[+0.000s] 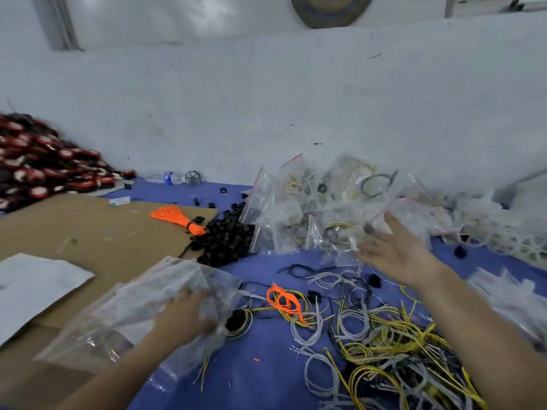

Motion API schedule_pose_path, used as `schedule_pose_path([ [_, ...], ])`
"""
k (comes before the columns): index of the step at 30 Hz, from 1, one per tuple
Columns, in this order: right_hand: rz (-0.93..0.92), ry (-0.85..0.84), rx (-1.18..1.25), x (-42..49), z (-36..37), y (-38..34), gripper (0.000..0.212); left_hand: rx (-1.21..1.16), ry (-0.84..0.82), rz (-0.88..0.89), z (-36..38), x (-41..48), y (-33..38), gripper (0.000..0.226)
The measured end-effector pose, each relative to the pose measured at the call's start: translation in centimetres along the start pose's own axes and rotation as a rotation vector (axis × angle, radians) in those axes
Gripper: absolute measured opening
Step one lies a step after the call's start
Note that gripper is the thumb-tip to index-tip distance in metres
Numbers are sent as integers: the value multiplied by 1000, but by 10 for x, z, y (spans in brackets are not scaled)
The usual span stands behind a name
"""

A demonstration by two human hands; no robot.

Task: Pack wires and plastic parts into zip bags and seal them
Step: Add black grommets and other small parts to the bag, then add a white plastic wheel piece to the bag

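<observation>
The empty zip bags (142,306) lie as a loose clear bundle at the near left, half on the cardboard (74,226) and half on the blue cloth (266,365). The left hand (189,312) is on them with its fingers bent into the plastic, gripping it, though all is blurred there. The right hand (396,250) is held out flat with spread fingers and holds nothing, just before the heap of filled bags (310,208). Below it lie the loose wires (370,344), yellow, grey, black and some orange; the bottom edge cuts them off. Black plastic parts (228,238) are piled beside an orange bundle (177,217). The water bottle (168,177) has a blue label and the cardboard a small sticker (120,200); I cannot read either.
</observation>
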State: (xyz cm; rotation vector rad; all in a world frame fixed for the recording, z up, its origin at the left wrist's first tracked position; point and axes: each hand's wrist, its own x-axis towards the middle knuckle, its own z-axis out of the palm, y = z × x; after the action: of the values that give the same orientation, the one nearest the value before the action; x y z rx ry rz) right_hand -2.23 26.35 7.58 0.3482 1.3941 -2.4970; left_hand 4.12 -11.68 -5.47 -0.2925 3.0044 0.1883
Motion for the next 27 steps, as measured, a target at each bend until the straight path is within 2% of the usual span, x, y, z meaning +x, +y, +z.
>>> schedule_pose_path([
  [3,57,28,-4,-2,-7,37,57,45,167,12,-4,1,-1,17],
  [4,77,23,2,-4,-9,47,55,17,193,2,-8,1,0,7],
  [7,117,-25,-43,-11,-17,73,48,-62,255,-45,-24,-2,5,18],
  [9,138,-110,-85,-17,-18,86,52,-158,412,-39,-43,-4,15,22],
  [11,122,-252,-114,-25,-16,94,62,-295,589,42,-61,-10,43,17],
  [13,81,-376,-173,-30,-11,102,81,-464,680,152,-70,-19,87,14],
  [15,50,-443,-211,-33,-8,115,95,-673,651,296,-60,-29,138,18],
  [16,28,-460,-211,-34,-9,121,92,-778,591,382,-49,-33,160,19],
  [17,-2,-451,-194,-34,-12,127,83,-883,524,480,-36,-35,178,16],
  [19,-60,-292,-112,-33,-26,131,51,-1059,449,602,-7,-40,200,12],
  [21,-48,-136,-7,-27,-43,124,22,-1179,484,585,17,-36,202,20],
  [22,-34,-98,56,-24,-50,118,18,-1218,487,534,26,-32,198,23],
  [25,-42,-98,191,-18,-70,104,22,-1401,354,348,39,-20,192,33],
  [27,18,-125,263,-17,-79,103,35,-1572,222,304,39,-13,189,35],
])
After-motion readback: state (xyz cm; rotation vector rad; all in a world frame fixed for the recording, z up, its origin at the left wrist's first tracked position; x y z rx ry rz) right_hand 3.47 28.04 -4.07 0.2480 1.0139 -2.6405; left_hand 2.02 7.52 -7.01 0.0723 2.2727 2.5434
